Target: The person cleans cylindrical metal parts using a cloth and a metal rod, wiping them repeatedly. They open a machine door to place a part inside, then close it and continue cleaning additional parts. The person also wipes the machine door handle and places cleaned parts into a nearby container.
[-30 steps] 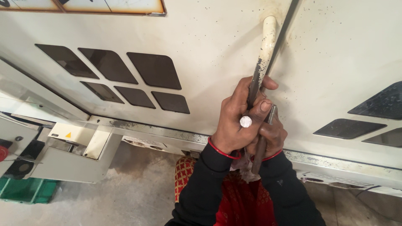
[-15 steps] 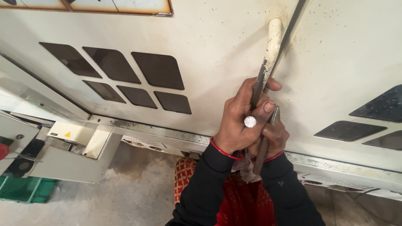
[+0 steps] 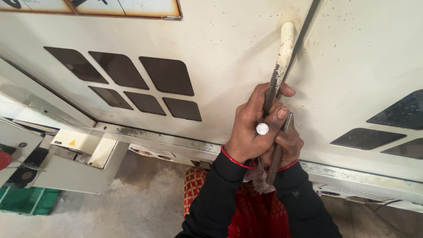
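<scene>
My left hand (image 3: 253, 128) grips a long cream-painted metal bar (image 3: 284, 48) whose lower part is worn to dark steel. The bar stands against a white metal cabinet panel (image 3: 220, 57), right beside the dark seam (image 3: 304, 31) between two panels. A round silver button (image 3: 262, 128) shows on the left hand. Tucked behind and below it, my right hand (image 3: 288, 143) is closed on a dark metal tool (image 3: 275, 161) that points down past both wrists. Both wrists wear red bangles over black sleeves.
Dark diamond-shaped vent cut-outs (image 3: 145, 86) sit left on the panel, more (image 3: 387, 128) at the right. A steel base rail (image 3: 176, 141) runs under the cabinet. A white box with a yellow warning sticker (image 3: 79, 154) stands lower left on a dusty concrete floor (image 3: 132, 207). A green object (image 3: 22, 200) lies at the left edge.
Both hands and the bar have kept their grip and place; only the view has shifted slightly.
</scene>
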